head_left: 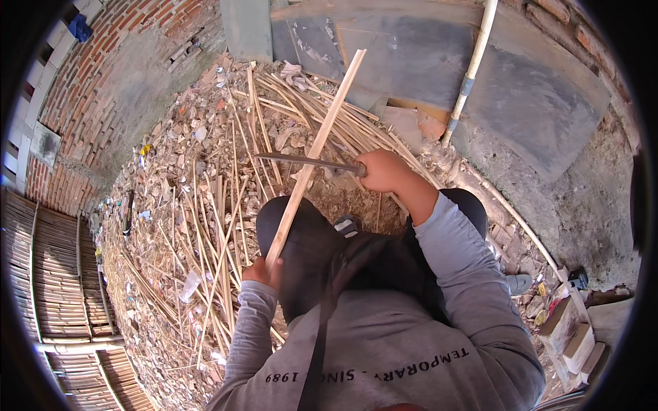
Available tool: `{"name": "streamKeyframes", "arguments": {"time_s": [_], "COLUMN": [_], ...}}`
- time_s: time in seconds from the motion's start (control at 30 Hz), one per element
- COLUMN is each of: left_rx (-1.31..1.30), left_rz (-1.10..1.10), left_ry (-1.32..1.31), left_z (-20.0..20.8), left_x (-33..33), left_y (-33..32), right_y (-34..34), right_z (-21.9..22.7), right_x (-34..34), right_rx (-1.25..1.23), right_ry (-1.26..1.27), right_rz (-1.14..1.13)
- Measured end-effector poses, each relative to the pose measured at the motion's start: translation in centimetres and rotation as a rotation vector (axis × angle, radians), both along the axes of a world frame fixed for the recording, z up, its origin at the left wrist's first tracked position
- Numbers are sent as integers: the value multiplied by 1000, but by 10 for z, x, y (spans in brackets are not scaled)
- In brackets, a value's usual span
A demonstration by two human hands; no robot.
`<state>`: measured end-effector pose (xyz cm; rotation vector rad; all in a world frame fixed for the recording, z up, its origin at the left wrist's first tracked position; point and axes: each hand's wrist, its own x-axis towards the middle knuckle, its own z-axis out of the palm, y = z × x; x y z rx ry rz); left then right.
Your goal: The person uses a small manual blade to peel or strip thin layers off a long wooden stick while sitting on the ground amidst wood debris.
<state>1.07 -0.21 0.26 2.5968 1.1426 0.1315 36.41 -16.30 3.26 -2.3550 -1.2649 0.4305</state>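
My left hand (262,274) is closed around the near end of a long, pale bamboo strip (319,145), which slants up and away to the right past my left knee. My right hand (384,171) grips the handle of a machete (301,160), its dark blade pointing left. The blade crosses the strip around the middle; whether its edge is cutting in cannot be made out. Beyond and beneath lie several loose bamboo strips (274,96) in a heap, with more thin strips (223,226) scattered to the left.
Rubble and litter (164,178) cover the ground. A brick wall (82,103) stands at far left, above woven bamboo panels (58,274). Dark sheets (411,51) lean at the back beside a pale pole (473,68). Wooden blocks (579,346) sit at lower right.
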Motion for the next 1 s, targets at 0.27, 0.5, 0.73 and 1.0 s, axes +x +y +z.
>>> {"name": "streamKeyframes", "arguments": {"time_s": [0.27,0.5,0.73,1.0], "left_rx": [-23,-29,-33,-46], "left_rz": [54,58,34,22], "left_ry": [79,172,138,172], "left_z": [5,7,14,12], "left_x": [3,7,4,8], "left_y": [-1,2,0,1], "right_y": [1,-4,2,-1], "right_z": [-2,-11,11,-21], "right_x": [-10,8,-19,14], "right_rx": [47,133,-35,84], "right_ry": [-37,-1,-67,-6], "right_rz": [-2,-76,52,-100]}}
